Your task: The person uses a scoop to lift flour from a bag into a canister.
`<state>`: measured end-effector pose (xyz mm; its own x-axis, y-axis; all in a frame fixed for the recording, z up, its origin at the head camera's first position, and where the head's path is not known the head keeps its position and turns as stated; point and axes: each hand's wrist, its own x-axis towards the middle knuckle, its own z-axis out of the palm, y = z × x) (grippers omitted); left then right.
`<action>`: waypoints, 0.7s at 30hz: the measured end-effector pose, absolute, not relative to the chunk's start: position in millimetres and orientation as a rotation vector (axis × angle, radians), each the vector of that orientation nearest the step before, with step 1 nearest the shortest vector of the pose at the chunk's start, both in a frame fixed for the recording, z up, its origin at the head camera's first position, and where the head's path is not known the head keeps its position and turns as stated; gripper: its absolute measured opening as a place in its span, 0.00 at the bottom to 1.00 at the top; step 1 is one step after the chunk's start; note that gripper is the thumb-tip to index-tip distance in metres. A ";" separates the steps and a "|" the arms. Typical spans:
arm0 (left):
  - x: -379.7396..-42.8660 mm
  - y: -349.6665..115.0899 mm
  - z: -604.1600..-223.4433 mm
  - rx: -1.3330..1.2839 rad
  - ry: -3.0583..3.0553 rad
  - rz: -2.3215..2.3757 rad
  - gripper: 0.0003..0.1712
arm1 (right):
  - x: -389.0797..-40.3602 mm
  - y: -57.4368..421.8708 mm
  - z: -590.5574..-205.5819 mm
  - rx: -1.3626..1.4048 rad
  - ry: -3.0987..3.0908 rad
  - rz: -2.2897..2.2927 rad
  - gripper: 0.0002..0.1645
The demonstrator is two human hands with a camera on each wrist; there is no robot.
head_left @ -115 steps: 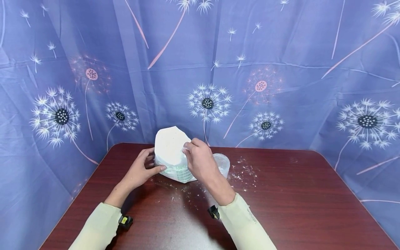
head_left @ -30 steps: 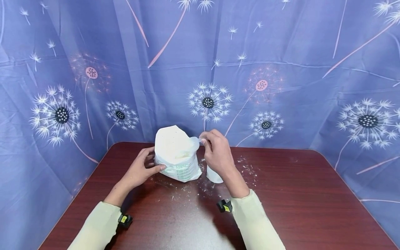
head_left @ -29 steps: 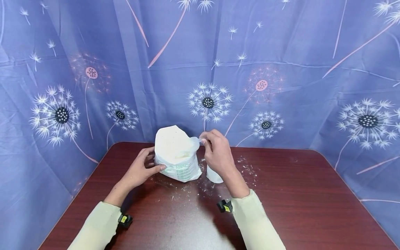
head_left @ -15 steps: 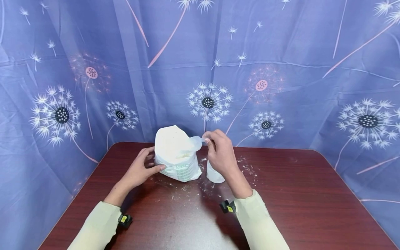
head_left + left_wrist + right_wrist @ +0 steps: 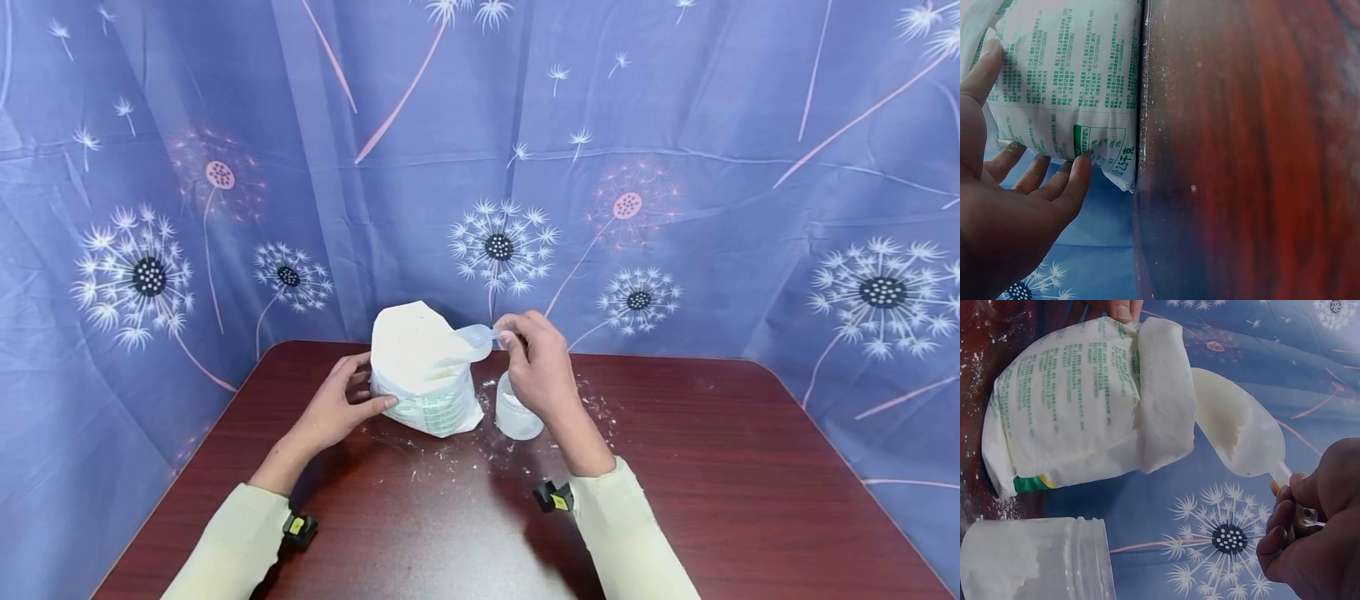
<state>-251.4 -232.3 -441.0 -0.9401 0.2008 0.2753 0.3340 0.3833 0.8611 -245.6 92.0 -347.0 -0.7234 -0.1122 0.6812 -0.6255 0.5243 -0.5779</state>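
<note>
A white flour bag [image 5: 427, 375] with green print stands at the table's back left, its top folded down into a cuff [image 5: 1166, 394]. My left hand [image 5: 333, 408] holds its left side, thumb in front and fingers [image 5: 1075, 187] against the far side. My right hand [image 5: 540, 367] pinches the handle of a clear plastic scoop [image 5: 474, 342]. White powder lies in the scoop's bowl [image 5: 1241, 425]; its tip is still at the bag's mouth. Below the right hand stands a clear plastic jar [image 5: 517, 417], partly hidden; the right wrist view shows white powder inside.
White powder [image 5: 600, 408] is scattered on the dark red wooden table [image 5: 712, 467] around the jar and in front of the bag. A blue dandelion-print curtain [image 5: 675, 100] hangs close behind the table.
My right hand came from over the bag's mouth to the right, drawing the scoop out with it. More of the jar shows now. My left hand has stayed on the bag.
</note>
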 end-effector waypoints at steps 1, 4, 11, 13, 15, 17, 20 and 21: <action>-251.5 -231.8 -440.9 -0.487 -2.507 -1.606 0.47 | -245.2 93.5 -346.7 0.590 -2.187 1.153 0.07; -251.4 -230.6 -440.5 -0.487 -2.512 -1.605 0.47 | -244.9 97.6 -346.7 0.572 -2.194 1.150 0.07; -249.7 -230.0 -439.5 -0.476 -2.529 -1.593 0.48 | -243.5 105.8 -347.8 0.546 -2.204 1.141 0.07; -249.3 -230.6 -439.7 -0.474 -2.534 -1.590 0.48 | -242.4 107.7 -347.5 0.539 -2.204 1.139 0.07; -248.9 -231.0 -439.6 -0.474 -2.536 -1.589 0.48 | -240.9 109.7 -346.6 0.534 -2.206 1.138 0.07; -248.6 -231.2 -439.1 -0.476 -2.531 -1.602 0.48 | -240.2 112.1 -345.9 0.532 -2.211 1.134 0.07; -248.2 -231.3 -438.4 -0.475 -2.529 -1.608 0.48 | -239.7 116.2 -344.7 0.525 -2.219 1.128 0.07; -248.1 -231.4 -438.2 -0.474 -2.531 -1.607 0.48 | -239.6 117.7 -344.4 0.521 -2.222 1.125 0.07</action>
<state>-248.1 -231.4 -438.2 -0.9457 0.2035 0.2533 0.3158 0.3923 0.8639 -239.6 117.7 -344.4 -0.7503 -0.0781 0.6564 -0.5754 0.5661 -0.5903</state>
